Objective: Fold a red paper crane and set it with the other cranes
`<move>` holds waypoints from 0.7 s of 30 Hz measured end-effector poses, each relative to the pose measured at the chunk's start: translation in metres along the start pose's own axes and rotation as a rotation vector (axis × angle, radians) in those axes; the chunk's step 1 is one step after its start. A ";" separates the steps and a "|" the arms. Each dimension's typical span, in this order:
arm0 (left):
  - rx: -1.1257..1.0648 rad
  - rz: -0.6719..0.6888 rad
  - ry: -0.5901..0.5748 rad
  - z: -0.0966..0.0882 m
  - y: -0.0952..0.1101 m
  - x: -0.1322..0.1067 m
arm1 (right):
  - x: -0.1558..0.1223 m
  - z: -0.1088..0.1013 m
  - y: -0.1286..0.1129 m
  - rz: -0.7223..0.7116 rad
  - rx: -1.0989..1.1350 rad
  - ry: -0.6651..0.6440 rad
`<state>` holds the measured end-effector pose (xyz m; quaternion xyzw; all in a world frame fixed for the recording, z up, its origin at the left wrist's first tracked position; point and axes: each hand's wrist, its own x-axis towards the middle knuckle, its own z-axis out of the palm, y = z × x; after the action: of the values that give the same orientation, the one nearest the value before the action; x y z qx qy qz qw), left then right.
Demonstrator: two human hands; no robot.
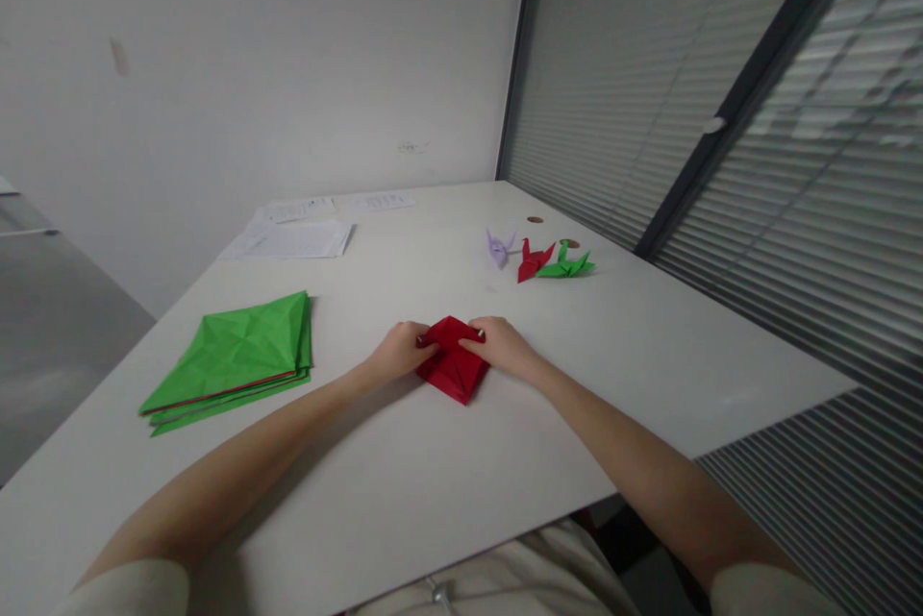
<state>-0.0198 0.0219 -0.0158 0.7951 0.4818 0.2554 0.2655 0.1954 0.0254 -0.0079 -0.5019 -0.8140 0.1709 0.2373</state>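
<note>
A piece of red origami paper, folded into a diamond shape, is held between my two hands just above or on the table. My left hand pinches its left corner, thumb on top. On the opposite side my right hand grips the right corner in the same way, its thumb lying over the upper face. Creases run down toward the near point of the diamond. The fingers beneath the paper are hidden.
A stack of creased green and red paper lies at left on the white table. Farther back right sit folded cranes: purple, red and green. Printed sheets lie back left. Blinds border the right side.
</note>
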 end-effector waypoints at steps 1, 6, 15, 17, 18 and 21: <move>-0.009 0.007 -0.011 0.000 0.000 0.000 | -0.001 0.002 -0.001 0.005 0.011 -0.016; -0.016 -0.018 -0.061 -0.001 0.001 0.002 | -0.002 0.006 -0.005 0.049 0.118 -0.075; -0.066 -0.157 -0.130 -0.001 0.007 0.003 | -0.003 0.002 -0.011 0.034 0.206 -0.115; -0.047 -0.147 -0.141 -0.001 0.004 0.004 | -0.001 -0.001 -0.008 0.011 0.240 -0.091; -0.042 -0.139 -0.152 -0.001 0.003 0.004 | 0.000 -0.002 -0.007 0.010 0.267 -0.069; -0.037 -0.085 -0.108 -0.003 0.002 0.004 | 0.000 -0.002 -0.005 0.032 0.386 -0.039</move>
<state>-0.0181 0.0254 -0.0117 0.7814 0.4953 0.2096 0.3163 0.1922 0.0235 -0.0034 -0.4565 -0.7624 0.3375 0.3105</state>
